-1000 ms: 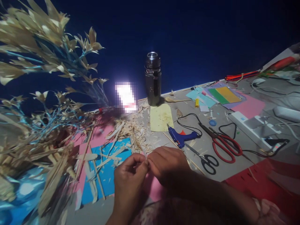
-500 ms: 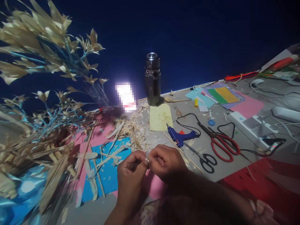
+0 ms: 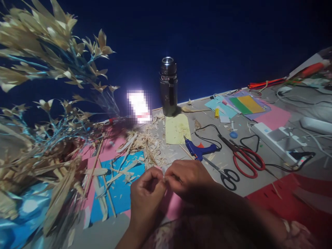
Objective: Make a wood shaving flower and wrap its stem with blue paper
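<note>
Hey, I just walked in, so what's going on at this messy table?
Someone is working with both bare hands close together. The left hand and right hand pinch a small pale piece between them; it's too small to identify. A blue glue gun, black-handled scissors and red-handled scissors lie unheld to the right. Pale strips lie on a blue sheet to the left, with a heap of shavings just beyond the hands.
</note>
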Available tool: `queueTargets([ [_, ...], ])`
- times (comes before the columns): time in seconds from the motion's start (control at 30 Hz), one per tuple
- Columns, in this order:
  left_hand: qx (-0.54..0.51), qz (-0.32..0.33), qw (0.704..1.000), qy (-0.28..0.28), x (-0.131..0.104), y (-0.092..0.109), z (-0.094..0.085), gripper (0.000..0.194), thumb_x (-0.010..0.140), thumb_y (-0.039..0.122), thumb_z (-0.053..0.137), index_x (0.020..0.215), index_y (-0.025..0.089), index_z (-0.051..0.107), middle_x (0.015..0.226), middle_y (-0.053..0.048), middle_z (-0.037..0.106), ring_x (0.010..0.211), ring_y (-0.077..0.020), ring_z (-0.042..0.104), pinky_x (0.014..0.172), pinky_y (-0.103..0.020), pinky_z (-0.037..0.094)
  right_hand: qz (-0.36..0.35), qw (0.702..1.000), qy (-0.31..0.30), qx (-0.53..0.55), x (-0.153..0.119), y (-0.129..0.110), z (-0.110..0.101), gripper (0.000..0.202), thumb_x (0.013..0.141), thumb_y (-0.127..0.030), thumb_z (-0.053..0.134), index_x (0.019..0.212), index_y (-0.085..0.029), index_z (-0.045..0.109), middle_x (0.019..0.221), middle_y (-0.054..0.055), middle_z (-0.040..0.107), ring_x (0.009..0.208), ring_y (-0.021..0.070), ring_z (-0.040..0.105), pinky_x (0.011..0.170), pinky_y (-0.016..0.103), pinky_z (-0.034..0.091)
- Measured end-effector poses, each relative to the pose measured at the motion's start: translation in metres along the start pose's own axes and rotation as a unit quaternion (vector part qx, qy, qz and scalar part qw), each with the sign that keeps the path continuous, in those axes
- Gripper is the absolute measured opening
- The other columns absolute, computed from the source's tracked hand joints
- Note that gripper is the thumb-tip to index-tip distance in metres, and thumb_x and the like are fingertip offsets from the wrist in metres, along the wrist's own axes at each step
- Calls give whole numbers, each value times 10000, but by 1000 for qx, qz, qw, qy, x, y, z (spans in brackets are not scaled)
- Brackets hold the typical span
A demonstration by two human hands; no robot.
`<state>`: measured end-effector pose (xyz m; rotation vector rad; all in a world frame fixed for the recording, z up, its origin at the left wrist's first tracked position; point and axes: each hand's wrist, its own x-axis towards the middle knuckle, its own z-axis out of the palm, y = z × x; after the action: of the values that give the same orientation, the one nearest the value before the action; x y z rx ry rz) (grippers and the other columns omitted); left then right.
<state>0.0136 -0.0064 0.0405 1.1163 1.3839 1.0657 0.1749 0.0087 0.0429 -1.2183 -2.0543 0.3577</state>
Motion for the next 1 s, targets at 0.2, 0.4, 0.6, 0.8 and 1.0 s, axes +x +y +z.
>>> queueTargets([
  [0.2, 42, -5, 999, -17, 1, 1, 1, 122, 725, 234, 659, 618, 199, 611, 600, 18, 578, 585, -141, 501, 567, -249, 396, -133, 973, -1, -190, -2, -7, 2, 258, 864, -43, 524, 669, -211, 530, 600, -6, 557, 558, 169, 510, 529, 350, 171],
  [0.4, -57, -62, 995, -48, 4, -1, 0, 151, 725, 256, 697, 620, 189, 611, 596, 17, 583, 565, -126, 486, 556, -243, 371, 3, 998, 31, -54, -5, -4, 14, 262, 898, -102, 529, 655, -198, 551, 591, -22, 591, 522, 118, 509, 521, 284, 282],
  [0.6, -42, -72, 995, -57, 6, -2, -2, 166, 723, 264, 728, 620, 184, 624, 595, 10, 599, 575, -132, 505, 567, -246, 376, -61, 995, -71, -17, -9, 11, 4, 180, 940, -125, 549, 802, -190, 646, 743, 6, 695, 658, 138, 584, 563, 280, 309],
  [0.8, -42, -45, 996, -63, 4, 4, -2, 125, 679, 204, 721, 587, 177, 641, 592, 6, 606, 596, -135, 519, 586, -241, 392, 20, 999, -46, 5, -4, 7, 4, 171, 807, -118, 605, 651, -187, 597, 607, -24, 611, 545, 115, 470, 541, 275, 253],
  [1.0, -117, -85, 987, -76, 6, 0, -3, 159, 722, 251, 737, 619, 181, 639, 605, -2, 604, 604, -149, 527, 605, -263, 410, 94, 978, -139, 122, 6, 5, -6, 175, 859, -116, 594, 727, -181, 689, 723, -7, 712, 655, 119, 591, 621, 237, 342],
])
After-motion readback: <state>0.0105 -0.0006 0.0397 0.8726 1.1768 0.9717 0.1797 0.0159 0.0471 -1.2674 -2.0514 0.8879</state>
